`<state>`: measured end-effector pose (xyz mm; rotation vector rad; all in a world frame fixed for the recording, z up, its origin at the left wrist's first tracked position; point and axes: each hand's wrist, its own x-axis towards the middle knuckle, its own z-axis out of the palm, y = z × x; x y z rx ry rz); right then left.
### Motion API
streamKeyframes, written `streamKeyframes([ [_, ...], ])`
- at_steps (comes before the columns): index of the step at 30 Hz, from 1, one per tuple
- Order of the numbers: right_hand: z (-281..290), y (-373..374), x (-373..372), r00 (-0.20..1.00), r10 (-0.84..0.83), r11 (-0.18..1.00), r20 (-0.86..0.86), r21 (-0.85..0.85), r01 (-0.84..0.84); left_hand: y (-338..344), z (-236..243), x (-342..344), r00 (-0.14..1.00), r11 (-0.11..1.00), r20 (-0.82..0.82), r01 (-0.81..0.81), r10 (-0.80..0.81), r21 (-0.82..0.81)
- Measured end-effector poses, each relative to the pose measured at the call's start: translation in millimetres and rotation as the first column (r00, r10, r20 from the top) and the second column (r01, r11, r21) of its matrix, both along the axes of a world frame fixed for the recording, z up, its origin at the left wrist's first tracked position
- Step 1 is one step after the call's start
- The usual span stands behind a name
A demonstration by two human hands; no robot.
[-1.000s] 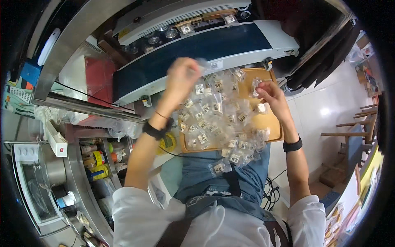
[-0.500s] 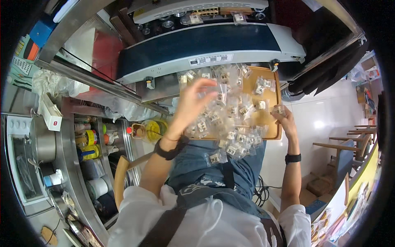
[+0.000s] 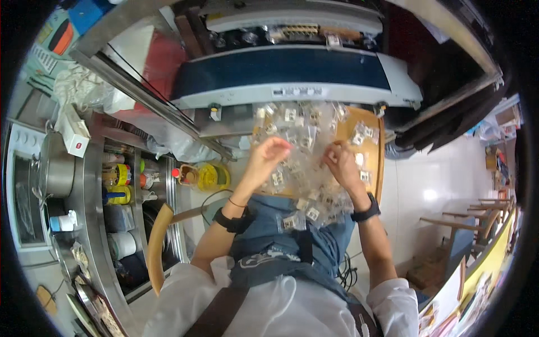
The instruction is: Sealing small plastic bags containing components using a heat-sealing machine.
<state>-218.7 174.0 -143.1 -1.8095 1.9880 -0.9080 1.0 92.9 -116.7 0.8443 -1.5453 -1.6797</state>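
Many small clear plastic packets (image 3: pixel 278 180) with black-and-white labels lie piled on a wooden tray (image 3: pixel 375 191). Over the left part of the pile is my left hand (image 3: pixel 267 160), its thumb and fingertips drawn together. My right hand (image 3: pixel 343 167) hovers over the pile's right side, fingers curled in a pinch; blur hides whatever lies between them. The two hands face each other a short way apart. One packet (image 3: pixel 293 222) rests on my lap, by the tray's near edge. Two more packets (image 3: pixel 365 133) lie apart at the tray's far right.
A long machine with a dark top (image 3: pixel 281 70) runs across behind the tray. To the left are a metal shelf unit with jars and tubs (image 3: pixel 120 244) and a yellow-liquid bottle (image 3: pixel 214 177). A wooden chair arm (image 3: pixel 159 247) curves beside me. Stools (image 3: pixel 449 224) stand at right.
My right hand has moved left from the tray's right edge to over the pile. My left hand has lowered slightly and its fingers have drawn together. The whole view has shifted a little.
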Motion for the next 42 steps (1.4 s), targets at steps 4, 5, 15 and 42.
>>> streamKeyframes([
  [4, 42, 2, -3, 0.945, 0.081, 0.996, 0.317, 0.02, -0.093, -9, 16, -21, 0.972, 0.96, 0.198, 0.172, -0.129, -0.221],
  [5, 63, 2, -7, 0.949, 0.091, 0.995, 0.303, 0.012, -0.099, -6, 23, -33, 0.961, 0.886, 0.248, 0.221, -0.125, -0.408],
  [15, 142, -66, -88, 0.798, 0.091, 0.974, 0.596, -0.219, 0.053, -80, 85, -157, 0.887, 0.878, -0.041, 0.446, -0.459, -0.175],
  [42, 59, -239, -261, 0.484, -0.398, 0.854, 0.779, 0.123, 0.505, -223, 16, -363, 0.934, 0.774, -0.195, 0.358, -0.301, 0.522],
])
